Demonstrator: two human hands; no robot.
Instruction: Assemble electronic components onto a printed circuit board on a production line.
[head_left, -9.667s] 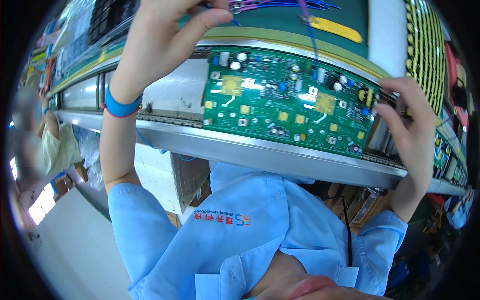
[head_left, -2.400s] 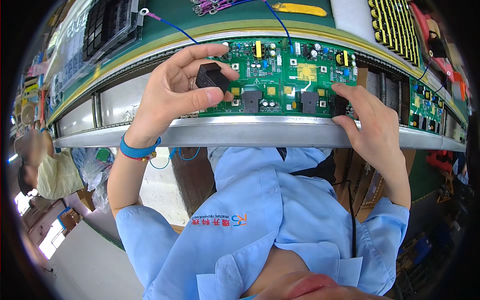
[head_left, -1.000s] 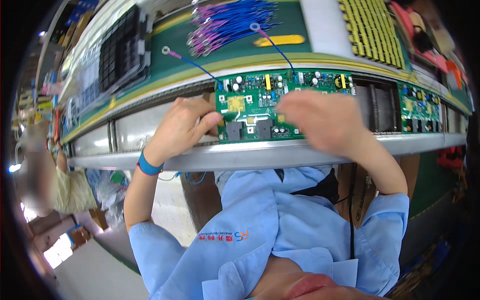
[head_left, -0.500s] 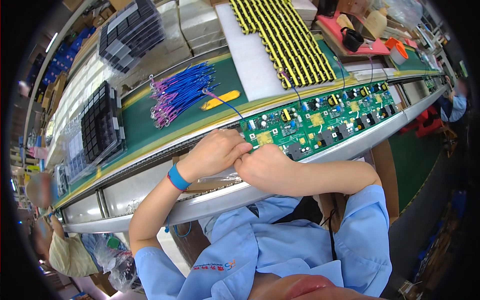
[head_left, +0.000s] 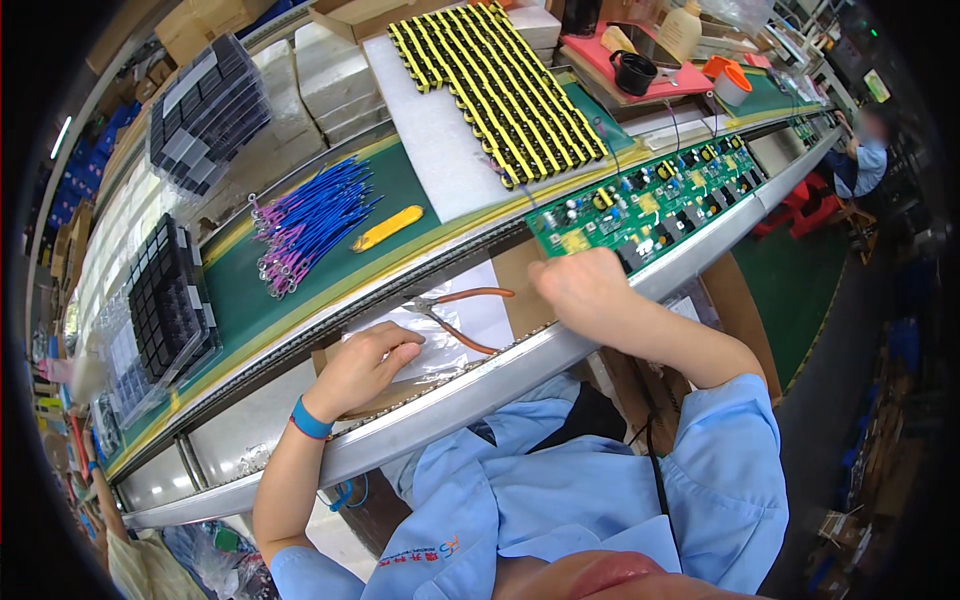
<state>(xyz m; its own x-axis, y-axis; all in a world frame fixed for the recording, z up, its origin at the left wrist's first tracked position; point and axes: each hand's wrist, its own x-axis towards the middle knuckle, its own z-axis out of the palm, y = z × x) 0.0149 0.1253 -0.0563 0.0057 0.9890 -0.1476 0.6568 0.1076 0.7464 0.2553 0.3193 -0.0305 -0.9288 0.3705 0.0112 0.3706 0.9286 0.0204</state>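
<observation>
My right hand (head_left: 582,285) is closed at the near left corner of a long green circuit board (head_left: 620,219); its fingertips are partly hidden there. The board carries yellow-black coils, small capacitors and dark blocks along its length. My left hand (head_left: 362,370), wearing a blue wristband, rests lower left over a clear plastic bag (head_left: 437,352). Its fingers are curled, the thumb lies close to them, and nothing shows in them. Between the hands lie wire cutters (head_left: 440,312) with orange handles, partly over the bag and white paper (head_left: 484,281).
Blue wires (head_left: 325,215) with purple ends and ring terminals lie on the green bench beside a yellow knife (head_left: 388,229). Yellow-black coils (head_left: 500,100) stand in rows on a white foam sheet (head_left: 447,190). Black trays (head_left: 165,300) are at left. A metal rail (head_left: 480,392) runs in front of me.
My hands have moved apart: the left went down and left, the right went right. The circuit board has shifted right along the rails, and the wire cutters are now uncovered. My view has turned somewhat.
</observation>
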